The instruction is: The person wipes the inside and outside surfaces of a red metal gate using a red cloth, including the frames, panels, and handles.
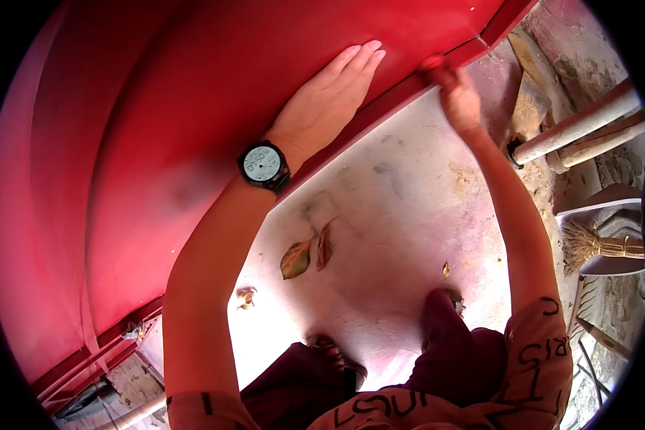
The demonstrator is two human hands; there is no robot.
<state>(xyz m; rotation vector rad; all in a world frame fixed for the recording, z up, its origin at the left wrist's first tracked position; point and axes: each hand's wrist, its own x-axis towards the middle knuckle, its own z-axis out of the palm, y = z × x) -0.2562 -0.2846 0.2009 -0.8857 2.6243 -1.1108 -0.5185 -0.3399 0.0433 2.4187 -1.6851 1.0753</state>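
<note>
Left palm laid flat, right hand at the rim

Left hand [330, 97] open against the red panel [215, 93], fingers straight and nearly together; right hand [462, 106] bent in at the panel's rim [394, 104], blurred, with a small red thing [431, 63] at the fingertips; cannot tell whether pinched, wrapped or only touched. Panel across the upper left, rim slanting up to the right above the pale floor [401, 215].

To do this well, probably best to spread pressure over the whole left palm, not just the fingertips; likely wise to hold the wristwatch [262, 165] off the red surface, to spare both from scratches; better to follow the rim evenly with the right hand, pressing lightly; worth slowing near the corner joint, for fear of catching a fingertip; sensible to place both feet clear of the loose leaves [296, 259].
</note>
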